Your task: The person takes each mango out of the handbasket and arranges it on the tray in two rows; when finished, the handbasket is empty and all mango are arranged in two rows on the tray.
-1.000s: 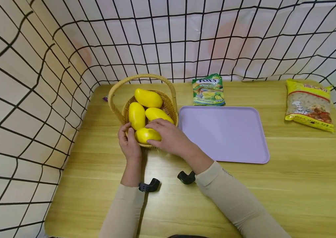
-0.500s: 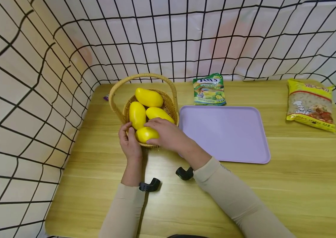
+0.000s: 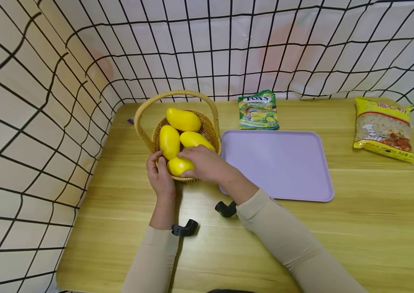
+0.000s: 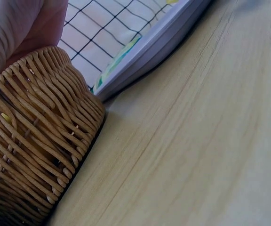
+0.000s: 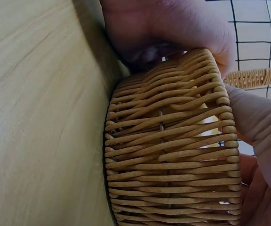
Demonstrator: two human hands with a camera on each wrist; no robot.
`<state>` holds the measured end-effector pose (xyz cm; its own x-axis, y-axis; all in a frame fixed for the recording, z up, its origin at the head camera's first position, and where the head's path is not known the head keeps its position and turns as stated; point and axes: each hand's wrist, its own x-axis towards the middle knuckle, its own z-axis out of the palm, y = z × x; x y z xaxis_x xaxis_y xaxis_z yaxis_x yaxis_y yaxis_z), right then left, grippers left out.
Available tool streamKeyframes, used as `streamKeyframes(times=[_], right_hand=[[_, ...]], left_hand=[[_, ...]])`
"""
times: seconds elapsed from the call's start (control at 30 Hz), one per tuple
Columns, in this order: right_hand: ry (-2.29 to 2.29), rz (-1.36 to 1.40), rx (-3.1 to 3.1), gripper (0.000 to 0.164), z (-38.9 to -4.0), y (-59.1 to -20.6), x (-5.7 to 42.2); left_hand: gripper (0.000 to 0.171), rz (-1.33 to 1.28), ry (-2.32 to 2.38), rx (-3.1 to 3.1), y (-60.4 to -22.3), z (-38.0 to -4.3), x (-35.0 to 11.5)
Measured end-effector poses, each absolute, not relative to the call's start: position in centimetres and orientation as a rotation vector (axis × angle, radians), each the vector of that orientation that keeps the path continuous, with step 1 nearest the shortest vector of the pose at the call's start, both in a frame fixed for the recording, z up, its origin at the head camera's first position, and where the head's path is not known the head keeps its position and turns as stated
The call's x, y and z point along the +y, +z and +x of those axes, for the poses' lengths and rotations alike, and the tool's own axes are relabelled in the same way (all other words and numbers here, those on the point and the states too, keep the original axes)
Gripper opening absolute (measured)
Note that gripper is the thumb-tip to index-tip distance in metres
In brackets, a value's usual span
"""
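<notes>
Four-sided views aside, a wicker basket with an arched handle holds several yellow mangoes. My left hand holds the basket's near left rim, and in the right wrist view the left hand lies against the woven side. Reaching over the near right rim, my right hand grips the nearest mango, which still sits within the basket; its right end is hidden by the hand. Part of a hand shows above the rim in the left wrist view.
Right of the basket lies a lilac tray. Behind it is a green candy bag. A yellow food packet rests at the far right. Black-lined netting borders the wooden table.
My right hand has shifted slightly left over the nearest mango, covering more of it, and the right forearm has moved a little left. The left hand stays on the basket.
</notes>
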<state>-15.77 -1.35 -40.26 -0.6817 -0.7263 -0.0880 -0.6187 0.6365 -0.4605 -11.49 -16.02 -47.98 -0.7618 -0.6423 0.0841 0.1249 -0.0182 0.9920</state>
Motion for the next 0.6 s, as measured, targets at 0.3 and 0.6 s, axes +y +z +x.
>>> streamKeyframes(times=[0.3,0.6], right_hand=[[-0.588,-1.090,2.598,0.061,-15.90,-40.40,-1.39],[-0.599,-1.082,2.625,0.060,-15.84,-40.64,-1.47]], left_hand=[[0.027,0.532,-1.826,-1.730,-47.97,-11.44,-15.98],[0.027,0.534,-1.816,-1.748,-47.98,-11.40,-16.02]])
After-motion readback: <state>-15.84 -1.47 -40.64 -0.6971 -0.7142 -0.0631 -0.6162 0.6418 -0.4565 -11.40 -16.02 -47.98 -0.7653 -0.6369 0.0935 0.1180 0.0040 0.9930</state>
